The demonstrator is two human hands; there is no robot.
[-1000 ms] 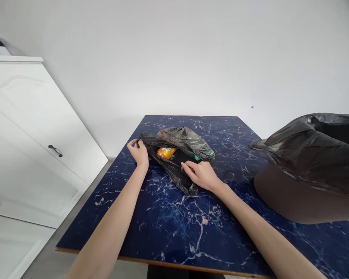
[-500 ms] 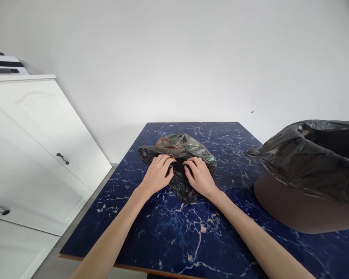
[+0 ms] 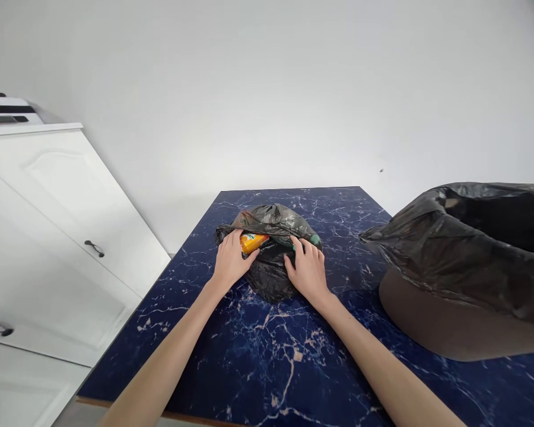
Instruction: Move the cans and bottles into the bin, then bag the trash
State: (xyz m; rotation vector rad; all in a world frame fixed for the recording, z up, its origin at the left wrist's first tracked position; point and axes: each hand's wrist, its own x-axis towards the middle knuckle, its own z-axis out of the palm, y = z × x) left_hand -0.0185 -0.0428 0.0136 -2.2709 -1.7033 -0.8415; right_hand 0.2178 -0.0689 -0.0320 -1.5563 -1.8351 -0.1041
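black bag [image 3: 272,286], blurry-lettered orange packet [image 3: 253,242] inside, left hand [image 3: 229,260] and right hand [image 3: 309,271] spread wide

Table top [image 3: 267,367]: we record a dark blue surface with pale, marble-like veining.
Near edge [image 3: 178,415]: we note a brown strip beneath the blue.
Black plastic bag [image 3: 269,279]: we find it lying crumpled directly on the surface, its mouth partly open.
Bin [image 3: 445,326]: we see it standing at the right side, brownish-grey, well apart from the bag.
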